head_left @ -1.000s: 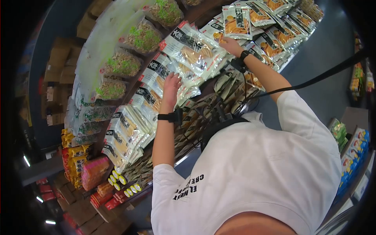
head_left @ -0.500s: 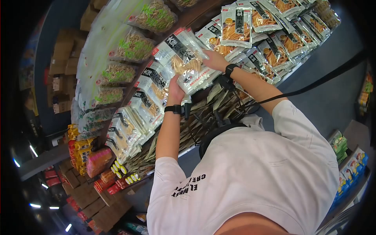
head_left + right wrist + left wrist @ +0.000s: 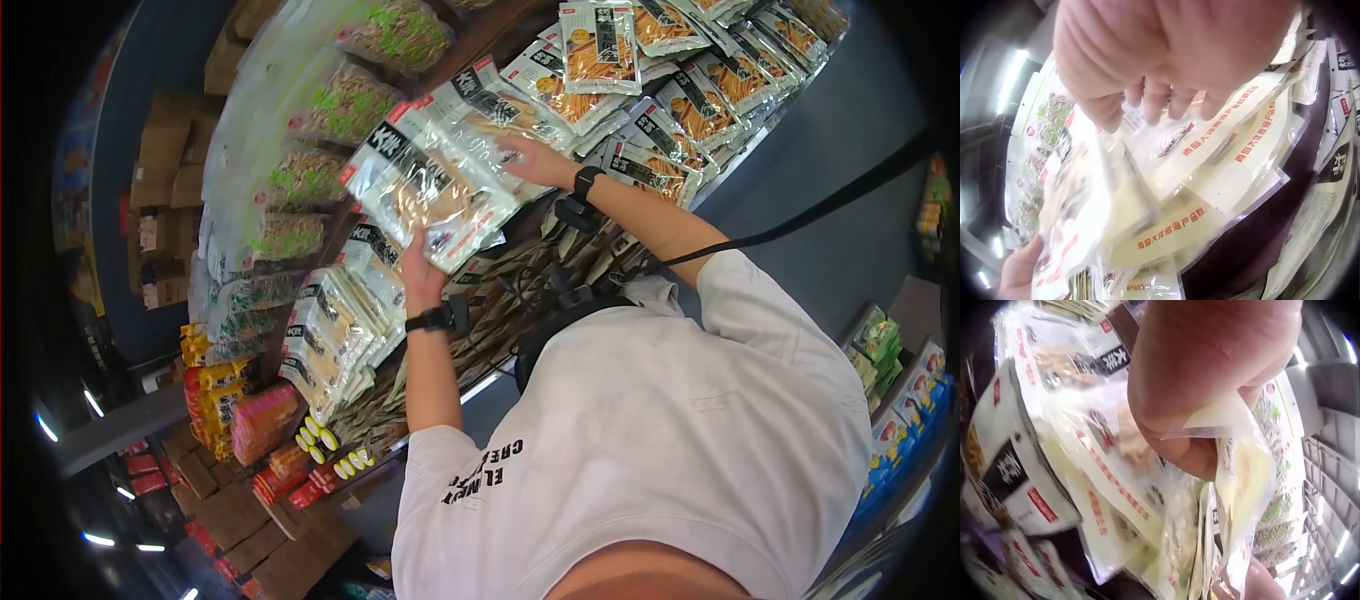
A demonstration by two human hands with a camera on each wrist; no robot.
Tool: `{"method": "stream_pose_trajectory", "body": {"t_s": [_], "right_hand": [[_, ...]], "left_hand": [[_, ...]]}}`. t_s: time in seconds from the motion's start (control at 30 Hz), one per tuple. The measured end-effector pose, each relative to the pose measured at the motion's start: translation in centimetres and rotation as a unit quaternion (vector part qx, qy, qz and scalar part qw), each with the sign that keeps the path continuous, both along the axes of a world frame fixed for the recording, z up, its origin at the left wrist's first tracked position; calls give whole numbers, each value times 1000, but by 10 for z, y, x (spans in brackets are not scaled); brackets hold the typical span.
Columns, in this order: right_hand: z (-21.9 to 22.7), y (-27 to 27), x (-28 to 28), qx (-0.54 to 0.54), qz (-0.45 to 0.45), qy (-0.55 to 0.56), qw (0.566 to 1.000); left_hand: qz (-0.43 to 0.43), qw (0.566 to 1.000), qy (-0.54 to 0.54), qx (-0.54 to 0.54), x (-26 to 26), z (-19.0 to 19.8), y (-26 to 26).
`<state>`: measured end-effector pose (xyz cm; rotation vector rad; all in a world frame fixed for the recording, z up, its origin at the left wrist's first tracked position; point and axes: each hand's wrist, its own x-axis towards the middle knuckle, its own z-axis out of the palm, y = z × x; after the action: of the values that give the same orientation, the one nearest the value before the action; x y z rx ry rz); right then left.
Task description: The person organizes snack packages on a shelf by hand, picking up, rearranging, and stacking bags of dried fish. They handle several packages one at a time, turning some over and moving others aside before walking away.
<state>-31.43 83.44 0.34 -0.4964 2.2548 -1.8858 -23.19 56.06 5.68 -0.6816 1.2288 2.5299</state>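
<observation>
At the upper middle of the head view, the left hand (image 3: 421,272) grips a stack of packets (image 3: 430,190) lifted off the shelf (image 3: 520,225), while the right hand (image 3: 535,160) rests flat-fingered on them, packets not yet set down.

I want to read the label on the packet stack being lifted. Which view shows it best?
The head view: the packet stack shows whole, front label up, the left hand under it, the right hand on top. The left wrist view shows only blurred edges; the right wrist view shows pale packet backs.
</observation>
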Motion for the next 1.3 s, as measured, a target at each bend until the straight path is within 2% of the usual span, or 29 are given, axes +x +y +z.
{"method": "stream_pose_trajectory", "body": {"t_s": [0.03, 0.07, 0.13, 0.17, 0.23, 0.27, 0.3, 0.37, 0.43, 0.53, 0.6, 0.67, 0.7, 0.73, 0.8, 0.87, 0.93, 0.97, 1.0, 1.03, 1.07, 1.1, 1.13, 1.17, 1.2, 1.27, 1.3], "right_hand": [[-9, -1, -2, 55, -48, 68, 995], [-19, 3, -5, 60, -39, 69, 995], [-33, 7, -3, 154, -61, 111, 980], [-36, 6, 2, 158, -51, 112, 980], [-27, 2, 8, 322, -15, 141, 936], [-24, -1, 10, 324, -7, 145, 935], [-21, -6, 12, 388, 3, 133, 912], [-21, -18, 19, 491, -5, 134, 861], [-19, -23, 20, 500, -10, 134, 855], [-23, -19, 19, 510, -22, 142, 848], [-25, -14, 12, 458, -19, 133, 879], [-28, -12, 6, 449, -30, 134, 883], [-27, -13, 4, 437, -44, 131, 889], [-23, -16, 3, 436, -44, 137, 888], [-17, -16, 4, 370, -58, 136, 917], [-30, -16, -3, 346, -65, 156, 923], [-25, -15, 0, 278, -47, 162, 946], [-19, -16, 3, 238, -51, 125, 962], [-13, -15, 5, 242, -53, 127, 960], [-7, -14, 5, 248, -44, 120, 960], [-2, -15, 7, 253, -35, 112, 960], [0, -17, 9, 244, -43, 129, 960], [0, -17, 10, 246, -43, 130, 960], [-1, -18, 10, 246, -43, 133, 959], [-2, -20, 10, 247, -42, 134, 959], [-5, -22, 10, 255, -43, 113, 959], [-6, -25, 9, 262, -44, 95, 959]], "left_hand": [[10, 1000, 1, 16, 16, 2, -19], [23, 999, -1, 32, 33, 4, -38], [57, 998, -11, 36, 69, 8, -76], [79, 996, -19, 34, 83, 10, -93], [91, 995, -25, 12, 101, 5, -129], [97, 995, -33, -15, 110, 0, -147], [91, 994, -32, -47, 113, -15, -171], [112, 991, -14, -69, 114, -21, -187], [145, 985, -7, -97, 110, -21, -197], [145, 987, -26, -58, 111, -16, -207], [150, 986, -31, -70, 111, -26, -218], [109, 989, -45, -88, 111, -28, -220], [92, 994, -16, -62, 109, -43, -228], [94, 994, -11, -62, 104, -42, -226], [92, 995, -8, -28, 91, -43, -216], [76, 997, 0, -4, 75, -65, -224], [49, 998, -18, -20, 62, -81, -224], [38, 997, -7, -72, 57, -90, -227], [36, 997, -5, -68, 56, -89, -219], [51, 931, -18, -362, 55, -88, -210], [63, 778, -31, -624, 56, -86, -204], [29, 764, -23, -644, 55, -91, -208], [30, 765, -22, -643, 59, -77, -197], [22, 631, 102, -769, 63, -65, -181], [13, 466, 220, -857, 67, -50, -165], [-74, 488, 336, -802, 61, -42, -145], [-74, 490, 331, -803, 60, -42, -135]]}}
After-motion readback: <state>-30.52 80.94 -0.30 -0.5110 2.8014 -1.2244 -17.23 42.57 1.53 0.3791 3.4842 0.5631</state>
